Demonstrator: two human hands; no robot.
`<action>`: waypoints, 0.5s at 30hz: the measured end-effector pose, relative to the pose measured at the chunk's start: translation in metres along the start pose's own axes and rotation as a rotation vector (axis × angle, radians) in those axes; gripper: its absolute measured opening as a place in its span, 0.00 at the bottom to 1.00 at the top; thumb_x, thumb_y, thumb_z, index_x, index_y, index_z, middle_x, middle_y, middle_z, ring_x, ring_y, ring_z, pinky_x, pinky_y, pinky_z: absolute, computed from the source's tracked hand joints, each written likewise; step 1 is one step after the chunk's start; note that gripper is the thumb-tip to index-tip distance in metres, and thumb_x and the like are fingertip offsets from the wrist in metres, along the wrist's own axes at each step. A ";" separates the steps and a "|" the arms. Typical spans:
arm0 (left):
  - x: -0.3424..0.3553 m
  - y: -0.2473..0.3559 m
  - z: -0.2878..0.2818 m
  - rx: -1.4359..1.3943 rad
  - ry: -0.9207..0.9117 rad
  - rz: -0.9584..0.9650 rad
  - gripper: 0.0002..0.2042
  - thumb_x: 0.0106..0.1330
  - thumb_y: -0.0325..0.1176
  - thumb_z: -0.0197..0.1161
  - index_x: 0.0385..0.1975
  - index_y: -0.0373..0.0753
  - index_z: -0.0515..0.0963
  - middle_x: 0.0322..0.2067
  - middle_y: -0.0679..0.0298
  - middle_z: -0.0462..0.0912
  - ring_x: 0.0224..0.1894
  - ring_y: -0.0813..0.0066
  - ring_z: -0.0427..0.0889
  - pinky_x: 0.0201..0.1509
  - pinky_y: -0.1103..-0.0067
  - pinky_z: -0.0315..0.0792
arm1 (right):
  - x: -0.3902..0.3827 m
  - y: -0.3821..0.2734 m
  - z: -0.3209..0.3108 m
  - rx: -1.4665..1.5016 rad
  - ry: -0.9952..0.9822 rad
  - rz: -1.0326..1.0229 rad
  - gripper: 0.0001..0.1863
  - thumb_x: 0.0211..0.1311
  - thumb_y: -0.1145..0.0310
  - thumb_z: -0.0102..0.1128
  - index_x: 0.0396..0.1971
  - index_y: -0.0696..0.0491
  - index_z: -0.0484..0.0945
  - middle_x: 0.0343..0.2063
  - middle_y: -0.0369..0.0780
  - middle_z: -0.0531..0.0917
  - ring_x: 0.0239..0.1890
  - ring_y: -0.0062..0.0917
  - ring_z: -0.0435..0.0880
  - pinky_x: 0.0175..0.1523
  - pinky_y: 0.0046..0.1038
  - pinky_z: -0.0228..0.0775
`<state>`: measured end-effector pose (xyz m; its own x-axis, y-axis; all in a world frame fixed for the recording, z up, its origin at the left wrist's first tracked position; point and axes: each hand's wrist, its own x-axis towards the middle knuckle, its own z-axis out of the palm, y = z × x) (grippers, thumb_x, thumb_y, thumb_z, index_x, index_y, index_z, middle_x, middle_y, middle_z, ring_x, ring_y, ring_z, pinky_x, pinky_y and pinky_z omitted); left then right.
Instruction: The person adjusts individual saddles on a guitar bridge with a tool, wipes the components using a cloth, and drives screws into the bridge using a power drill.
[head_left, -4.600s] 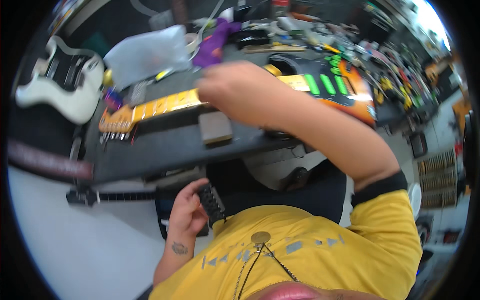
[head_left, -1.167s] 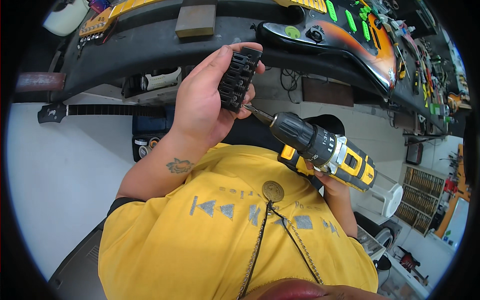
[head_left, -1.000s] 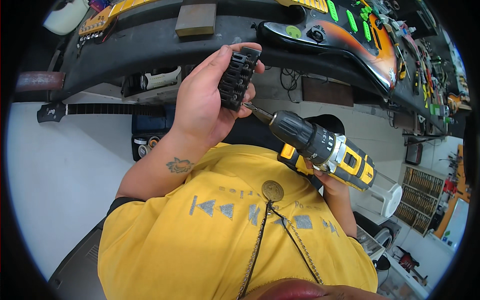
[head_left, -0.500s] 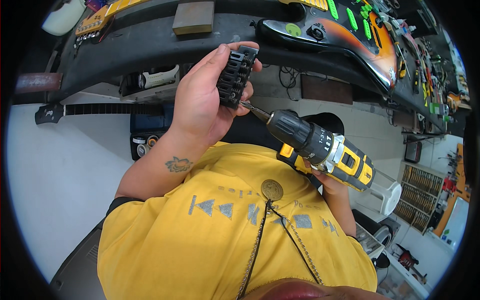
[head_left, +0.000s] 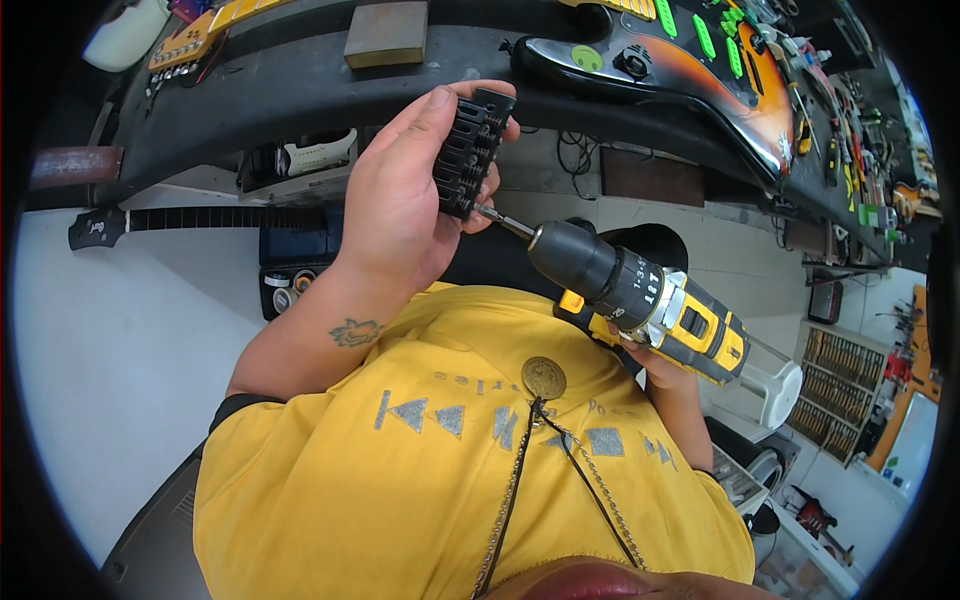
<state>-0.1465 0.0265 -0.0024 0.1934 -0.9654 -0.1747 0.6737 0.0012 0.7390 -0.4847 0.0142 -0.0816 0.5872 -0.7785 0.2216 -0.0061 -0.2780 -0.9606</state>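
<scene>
fingers of the left hand curl most of the way closed around a black guitar bridge, thumb along its near edge and fingertips over the top end, so the part stands nearly upright in the upper middle of the view. held this way, its lower end is left bare and faces toward four o'clock, which looks like the reason for the grip: the bit of the cordless drill meets that lower end at a slant, touching or all but touching a screw there. the right hand is wrapped fully around the drill's yellow and black handle, mostly hidden behind the tool's body, so whether a finger rests on the trigger i cannot tell. the drill points toward ten o'clock, its chuck just beside the left thumb.

at twelve o'clock from the bridge runs a dark workbench, with a sunburst electric guitar body lying flat at one o'clock and a grey block at eleven o'clock. a dark guitar neck lies below the bench at nine o'clock. the yellow shirt fills the six o'clock side.
</scene>
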 end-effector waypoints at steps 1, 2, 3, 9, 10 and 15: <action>0.000 0.000 0.000 -0.001 -0.001 -0.001 0.23 0.87 0.45 0.43 0.64 0.32 0.74 0.44 0.58 0.81 0.28 0.78 0.73 0.23 0.84 0.68 | -0.003 0.001 -0.001 0.035 0.008 0.044 0.32 0.57 0.82 0.75 0.62 0.53 0.76 0.53 0.38 0.85 0.51 0.25 0.86 0.58 0.30 0.79; -0.001 0.001 0.001 0.007 0.005 -0.002 0.23 0.87 0.45 0.42 0.63 0.32 0.74 0.44 0.58 0.81 0.28 0.78 0.73 0.23 0.84 0.68 | -0.006 0.003 -0.002 0.052 0.012 0.066 0.32 0.57 0.82 0.75 0.62 0.53 0.76 0.53 0.37 0.85 0.51 0.25 0.86 0.58 0.30 0.79; -0.001 0.001 0.002 0.015 0.011 -0.004 0.23 0.87 0.45 0.42 0.63 0.32 0.74 0.44 0.58 0.81 0.28 0.79 0.73 0.23 0.84 0.68 | -0.008 0.004 -0.003 0.069 0.017 0.089 0.32 0.57 0.82 0.76 0.62 0.53 0.76 0.53 0.37 0.85 0.51 0.25 0.86 0.58 0.30 0.79; -0.002 0.000 0.002 0.044 0.022 0.004 0.23 0.87 0.45 0.42 0.63 0.32 0.74 0.44 0.57 0.81 0.28 0.79 0.73 0.23 0.84 0.67 | -0.006 0.004 0.000 0.046 0.059 0.075 0.32 0.57 0.82 0.75 0.63 0.54 0.75 0.51 0.38 0.85 0.48 0.25 0.86 0.56 0.31 0.79; -0.001 0.000 0.001 0.044 0.022 0.004 0.23 0.87 0.45 0.42 0.63 0.32 0.74 0.44 0.57 0.81 0.28 0.79 0.73 0.23 0.84 0.67 | -0.007 0.005 -0.001 0.092 0.050 0.108 0.33 0.57 0.82 0.74 0.64 0.54 0.75 0.51 0.38 0.85 0.48 0.25 0.86 0.56 0.31 0.80; -0.001 0.001 0.000 0.043 0.016 -0.006 0.23 0.87 0.46 0.42 0.63 0.32 0.74 0.45 0.57 0.81 0.28 0.79 0.73 0.24 0.84 0.67 | -0.006 0.003 -0.004 0.072 -0.013 0.124 0.35 0.58 0.81 0.75 0.66 0.54 0.73 0.52 0.39 0.85 0.48 0.26 0.86 0.55 0.31 0.80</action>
<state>-0.1457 0.0276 -0.0018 0.2016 -0.9610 -0.1892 0.6433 -0.0158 0.7655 -0.4912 0.0158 -0.0851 0.5962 -0.7968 0.0988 -0.0210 -0.1385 -0.9901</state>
